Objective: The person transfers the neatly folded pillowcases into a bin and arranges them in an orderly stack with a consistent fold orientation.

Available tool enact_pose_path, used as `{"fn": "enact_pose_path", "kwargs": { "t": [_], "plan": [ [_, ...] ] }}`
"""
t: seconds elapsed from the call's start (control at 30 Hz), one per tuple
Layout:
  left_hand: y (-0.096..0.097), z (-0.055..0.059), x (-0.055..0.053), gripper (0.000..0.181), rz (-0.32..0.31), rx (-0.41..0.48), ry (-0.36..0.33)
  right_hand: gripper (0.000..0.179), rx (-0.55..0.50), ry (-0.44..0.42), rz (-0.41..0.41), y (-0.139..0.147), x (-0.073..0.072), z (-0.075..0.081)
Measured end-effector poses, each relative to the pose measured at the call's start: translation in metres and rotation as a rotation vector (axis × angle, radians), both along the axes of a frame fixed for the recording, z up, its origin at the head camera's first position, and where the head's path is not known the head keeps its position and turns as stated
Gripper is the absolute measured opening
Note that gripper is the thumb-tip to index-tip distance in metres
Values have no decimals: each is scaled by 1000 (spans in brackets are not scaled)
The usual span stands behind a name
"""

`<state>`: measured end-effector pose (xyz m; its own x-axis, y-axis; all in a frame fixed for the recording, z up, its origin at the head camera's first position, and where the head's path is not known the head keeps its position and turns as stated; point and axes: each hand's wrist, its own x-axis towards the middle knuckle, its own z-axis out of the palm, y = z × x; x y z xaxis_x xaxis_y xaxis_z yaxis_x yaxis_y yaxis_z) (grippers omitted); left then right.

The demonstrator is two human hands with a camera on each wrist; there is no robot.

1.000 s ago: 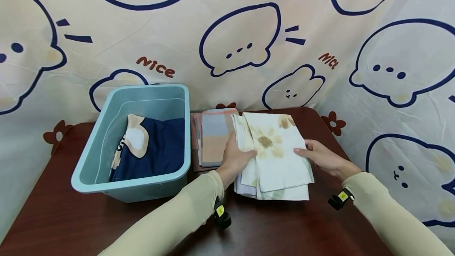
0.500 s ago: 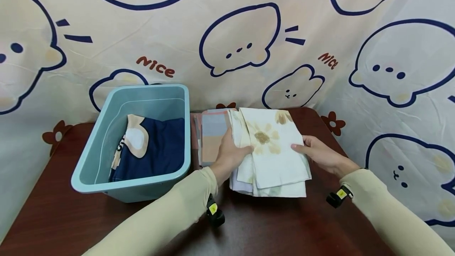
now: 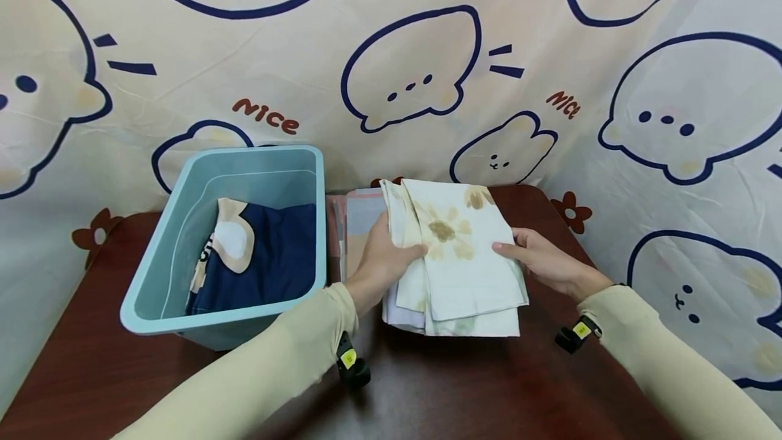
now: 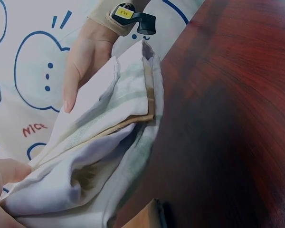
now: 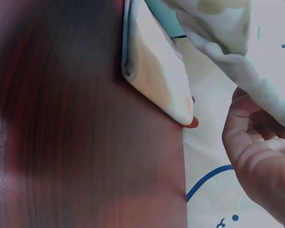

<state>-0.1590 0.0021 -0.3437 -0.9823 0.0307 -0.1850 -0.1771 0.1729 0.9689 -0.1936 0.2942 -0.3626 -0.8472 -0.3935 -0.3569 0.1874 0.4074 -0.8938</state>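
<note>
A folded white cloth with tan flower prints (image 3: 464,284) is held between both hands, above the table. My left hand (image 3: 381,260) grips its left edge, thumb on top and fingers underneath. On the opposite edge my right hand (image 3: 546,260) pinches it, the thumb lying over the top. The left wrist view shows the folded layers (image 4: 128,95) edge-on, some of them pale lilac. Behind the left hand lies a folded stack of cloth in grey, peach and pink (image 3: 362,212), partly covered by the white cloth. The right wrist view shows this stack (image 5: 156,66) flat on the table.
A light blue plastic bin (image 3: 320,223) stands at the left with a folded navy cloth (image 3: 284,243) inside, bearing a beige and white print. The dark red-brown wooden table (image 3: 464,392) ends at a cartoon-printed curtain (image 3: 391,32) behind and on the right.
Both hands have carried the white cloth left and slightly away from me, so it covers more of the folded stack. The bin has stayed in place.
</note>
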Motion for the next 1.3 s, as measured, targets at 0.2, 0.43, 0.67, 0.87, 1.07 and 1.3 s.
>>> {"fn": "enact_pose_path", "kwargs": {
  "t": [0.2,0.43,0.67,0.87,1.07,1.3],
  "plan": [
    [-4,10,3,77,7,-7,11,57,-30,-4,-1,-6,3,10],
    [-14,20,9,74,8,-37,-8,56,-45,-8,22,-13,7,18],
    [-27,28,10,80,-30,-70,-16,53,-44,10,49,-22,7,29],
    [-39,36,11,93,-79,-103,-9,51,-56,14,74,-30,8,37],
    [-49,43,9,88,-80,-110,7,50,-57,29,74,-39,6,45],
    [-64,51,9,80,-97,-143,-10,49,-79,40,79,-52,1,48]
  ]
}}
